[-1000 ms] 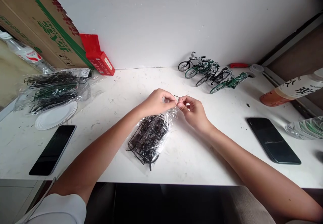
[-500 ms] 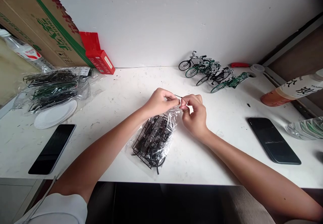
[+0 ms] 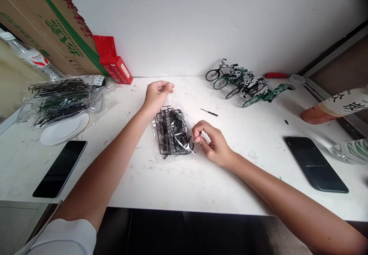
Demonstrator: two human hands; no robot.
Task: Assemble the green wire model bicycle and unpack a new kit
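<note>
A clear plastic bag of black model parts [image 3: 172, 132] hangs upright over the middle of the white table [image 3: 184, 178]. My left hand [image 3: 156, 93] pinches the bag's top edge and holds it up. My right hand [image 3: 211, 143] is at the bag's lower right corner with curled fingers touching the plastic; I cannot see a firm grip there. A thin black tool [image 3: 209, 112] lies on the table just beyond my right hand.
Several small model bicycles [image 3: 244, 84] stand at the back right. A phone [image 3: 316, 163] lies at the right, another phone [image 3: 59, 168] at the left. More bagged parts [image 3: 61, 101], a paper plate [image 3: 64, 128], a red box [image 3: 116, 69], a cardboard box [image 3: 46, 25] and bottles [image 3: 336, 105] surround the work area.
My left hand lifted the bag's top up and back toward the wall. My right hand let go of the top, dropped to the bag's lower corner, and the thin black tool now lies on the table.
</note>
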